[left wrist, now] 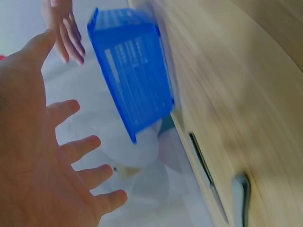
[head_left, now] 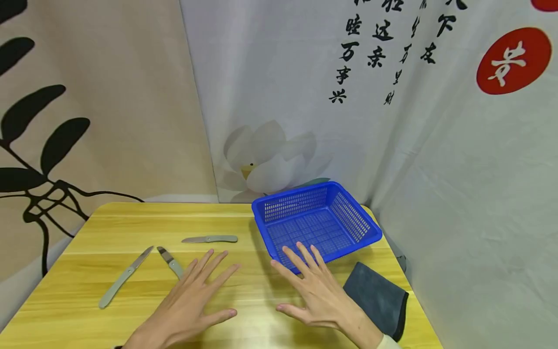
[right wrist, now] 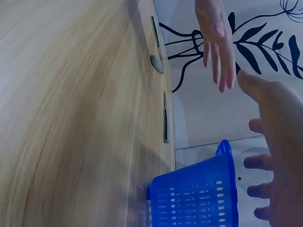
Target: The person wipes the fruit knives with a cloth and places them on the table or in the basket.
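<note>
Both hands hover over the wooden table with fingers spread and nothing in them. My left hand [head_left: 189,295] is nearest a short grey-handled knife [head_left: 171,261], whose handle end it partly hides in the head view. Farther left lies a longer knife [head_left: 126,278] with a grey handle, its blade toward the back. A third knife [head_left: 210,239] lies sideways beyond the left fingertips. My right hand [head_left: 316,293] is in front of a blue plastic basket [head_left: 316,228], its fingertips overlapping the basket's near rim in the head view. The basket shows a bare mesh floor.
A folded dark grey cloth [head_left: 377,298] lies by the table's right edge, beside the right wrist. Printed fabric [head_left: 279,97] hangs behind the table [head_left: 257,315] and along its right side.
</note>
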The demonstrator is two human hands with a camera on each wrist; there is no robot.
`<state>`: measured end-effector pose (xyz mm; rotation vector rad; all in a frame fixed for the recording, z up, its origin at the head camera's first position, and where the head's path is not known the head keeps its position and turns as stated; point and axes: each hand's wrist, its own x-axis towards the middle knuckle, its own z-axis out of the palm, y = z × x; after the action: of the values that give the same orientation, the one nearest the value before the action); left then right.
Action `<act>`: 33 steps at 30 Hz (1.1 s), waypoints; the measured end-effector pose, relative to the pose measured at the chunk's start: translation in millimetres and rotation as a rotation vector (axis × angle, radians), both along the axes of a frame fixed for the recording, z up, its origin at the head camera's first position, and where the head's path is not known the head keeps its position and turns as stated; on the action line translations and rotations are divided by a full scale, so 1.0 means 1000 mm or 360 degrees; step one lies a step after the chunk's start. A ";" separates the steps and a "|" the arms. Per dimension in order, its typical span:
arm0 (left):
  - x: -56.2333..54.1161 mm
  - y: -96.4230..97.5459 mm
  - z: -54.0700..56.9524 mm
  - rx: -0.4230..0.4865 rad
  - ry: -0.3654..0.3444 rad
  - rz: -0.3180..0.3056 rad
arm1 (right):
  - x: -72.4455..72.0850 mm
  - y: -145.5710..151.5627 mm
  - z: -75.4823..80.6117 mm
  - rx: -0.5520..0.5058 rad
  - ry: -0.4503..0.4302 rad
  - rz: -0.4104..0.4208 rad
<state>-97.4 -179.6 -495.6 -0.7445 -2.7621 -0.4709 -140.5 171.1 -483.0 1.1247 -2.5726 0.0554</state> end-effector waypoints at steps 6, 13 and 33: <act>0.002 -0.030 -0.001 0.0095 -0.0032 0.0102 | 0.002 0.003 0.002 -0.0020 0.0018 0.0013; -0.001 -0.075 -0.007 0.0146 -0.0028 0.0251 | 0.005 0.010 0.003 -0.0046 0.0047 0.0014; -0.031 -0.191 -0.040 0.0068 -0.0529 0.0645 | 0.018 0.038 -0.001 -0.0087 0.0064 -0.0065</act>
<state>-128.4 -371.0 -535.5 -0.0869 -3.0830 -0.6074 -122.4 209.3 -483.7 1.0426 -2.5416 0.0920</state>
